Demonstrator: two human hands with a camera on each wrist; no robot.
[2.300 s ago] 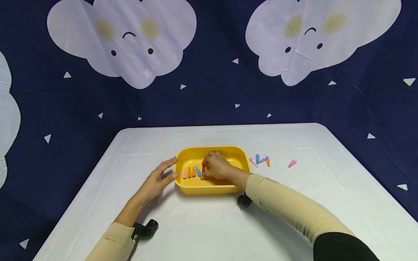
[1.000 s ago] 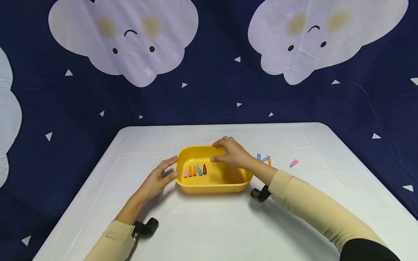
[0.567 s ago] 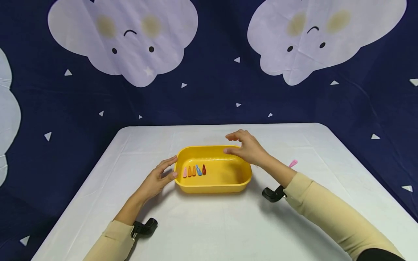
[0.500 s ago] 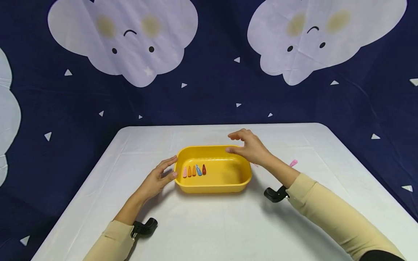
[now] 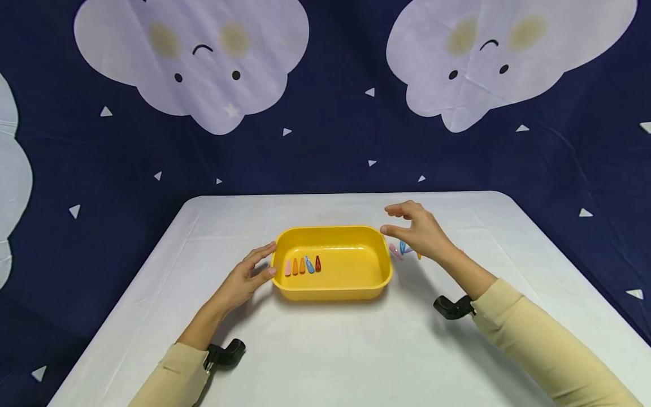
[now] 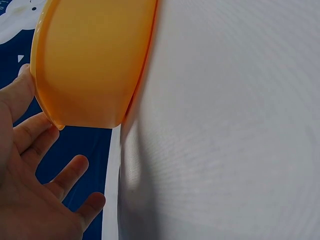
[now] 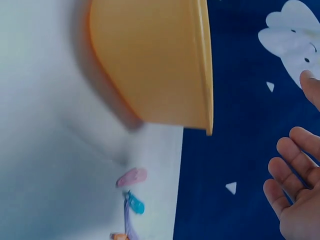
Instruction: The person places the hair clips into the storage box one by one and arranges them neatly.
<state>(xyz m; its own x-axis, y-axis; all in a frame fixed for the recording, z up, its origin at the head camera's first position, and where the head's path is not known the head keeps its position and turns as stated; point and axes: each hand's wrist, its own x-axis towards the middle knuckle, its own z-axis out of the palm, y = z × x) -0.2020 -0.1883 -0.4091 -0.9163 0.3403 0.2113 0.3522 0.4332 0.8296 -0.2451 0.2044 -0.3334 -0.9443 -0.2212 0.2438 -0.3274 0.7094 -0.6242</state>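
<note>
A yellow tray (image 5: pixel 333 294) sits mid-table. Inside, toward its left end, snap hair clips lie in a row: a pink clip (image 5: pixel 287 268), two orange ones, a blue clip (image 5: pixel 309 265) and a red clip (image 5: pixel 317 264). My left hand (image 5: pixel 246 285) touches the tray's left rim with thumb and fingertips, other fingers spread in the left wrist view. Past the tray's right end, my right hand (image 5: pixel 419 230) hovers with nothing in it, fingers apart from the thumb. Under it are a loose pink clip (image 7: pixel 132 177), a blue clip (image 7: pixel 135 203), a purple clip (image 7: pixel 129 221) and an orange clip (image 7: pixel 120 236).
A white cloth covers the table (image 5: pixel 325 350). Behind it hangs a dark blue backdrop (image 5: pixel 325 158) with clouds and small triangles. A further pink clip at the right is almost wholly hidden by my right wrist. Each wrist carries a black camera (image 5: pixel 226 354).
My right hand has let go of the red clip, leaving it at the row's right end, then lifted and moved right, out of the tray. The left hand has stayed at the rim.
</note>
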